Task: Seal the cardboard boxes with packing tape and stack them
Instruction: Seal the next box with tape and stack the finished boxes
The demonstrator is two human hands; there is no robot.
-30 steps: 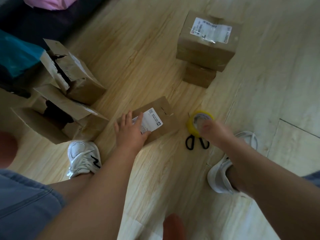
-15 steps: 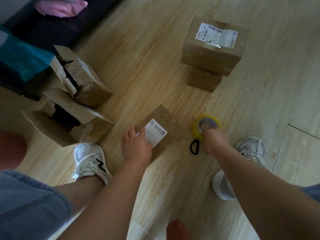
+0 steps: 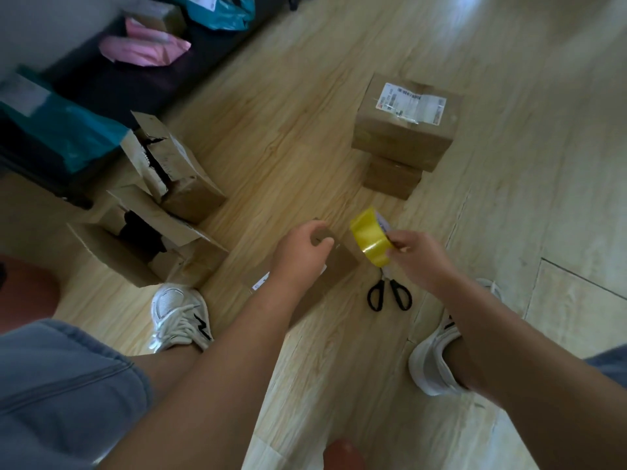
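A small flat cardboard box (image 3: 342,262) lies on the wooden floor between my feet. My left hand (image 3: 300,252) grips its far end with curled fingers. My right hand (image 3: 419,257) holds a yellow roll of packing tape (image 3: 369,240) just right of the box, lifted off the floor. Two sealed boxes (image 3: 405,130) stand stacked at the upper right, the top one with a white label. Two open boxes (image 3: 169,164) with raised flaps sit at the left.
Black-handled scissors (image 3: 388,295) lie on the floor below the tape roll. My white shoes (image 3: 179,317) flank the small box. A dark bench (image 3: 142,79) with pink and teal parcels runs along the upper left. A seam in the floor (image 3: 583,276) lies at the right.
My right hand has lifted the tape roll off the floor and brought it beside the small box. My left hand has slid from the label to the box's far end. The scissors now lie uncovered.
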